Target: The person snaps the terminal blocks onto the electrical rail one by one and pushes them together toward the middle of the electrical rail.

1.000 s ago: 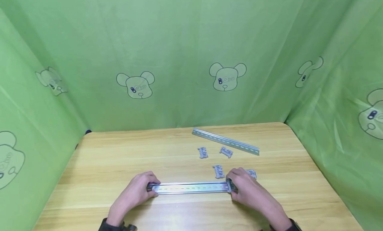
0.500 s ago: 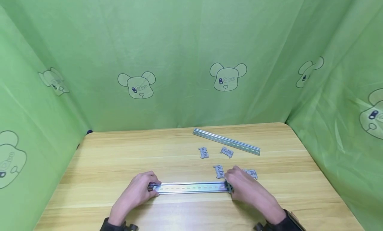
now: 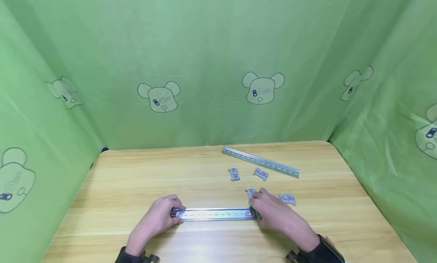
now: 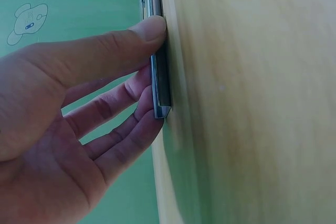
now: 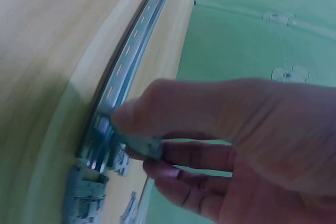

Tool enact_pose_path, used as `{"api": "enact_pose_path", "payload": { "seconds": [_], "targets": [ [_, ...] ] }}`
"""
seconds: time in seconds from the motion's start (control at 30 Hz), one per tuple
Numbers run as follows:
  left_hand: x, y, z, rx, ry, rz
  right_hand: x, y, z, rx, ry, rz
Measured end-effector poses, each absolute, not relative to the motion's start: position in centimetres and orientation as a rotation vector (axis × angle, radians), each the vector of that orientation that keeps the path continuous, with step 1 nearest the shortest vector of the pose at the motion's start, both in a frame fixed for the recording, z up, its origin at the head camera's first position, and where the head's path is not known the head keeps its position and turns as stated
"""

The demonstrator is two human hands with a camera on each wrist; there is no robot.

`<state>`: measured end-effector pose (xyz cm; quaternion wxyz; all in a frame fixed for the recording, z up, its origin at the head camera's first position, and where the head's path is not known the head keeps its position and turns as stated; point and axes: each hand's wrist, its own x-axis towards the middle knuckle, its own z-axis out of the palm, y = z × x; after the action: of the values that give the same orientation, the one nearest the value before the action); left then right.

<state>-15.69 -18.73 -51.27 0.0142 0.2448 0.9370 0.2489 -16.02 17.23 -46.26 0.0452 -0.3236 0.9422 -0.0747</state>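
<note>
A slotted metal DIN rail (image 3: 216,214) lies crosswise near the front of the table. My left hand (image 3: 157,217) pinches its left end, thumb on the near edge and fingers on the far edge; the left wrist view shows the rail (image 4: 161,77) between them. At the rail's other end, my right hand (image 3: 274,212) holds a small grey-green terminal block (image 5: 144,145) between thumb and fingers, blurred and partly hidden. Another grey block (image 5: 84,195) appears beside the rail's end in the right wrist view. Whether the held block sits on the rail I cannot tell.
Grey terminal blocks lie behind the rail: one (image 3: 234,174), a second (image 3: 261,174), one by my right fingers (image 3: 250,193) and one to the right (image 3: 287,198). A second rail (image 3: 261,162) lies slanted at the back. Green cloth (image 3: 211,115) surrounds the wooden table (image 3: 143,172).
My right hand has shifted left along the rail's right end with the terminal block. The left hand still grips the left end, and the rail has barely moved.
</note>
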Motion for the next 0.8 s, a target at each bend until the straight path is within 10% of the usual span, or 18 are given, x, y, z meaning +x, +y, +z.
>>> {"api": "enact_pose_path", "payload": {
  "seconds": [0.8],
  "targets": [
    [-15.8, -18.7, -51.3, 0.757, 2.915, 0.786, -16.5, 16.4, -46.2, -1.079, 2.815, -0.31]
  ]
}}
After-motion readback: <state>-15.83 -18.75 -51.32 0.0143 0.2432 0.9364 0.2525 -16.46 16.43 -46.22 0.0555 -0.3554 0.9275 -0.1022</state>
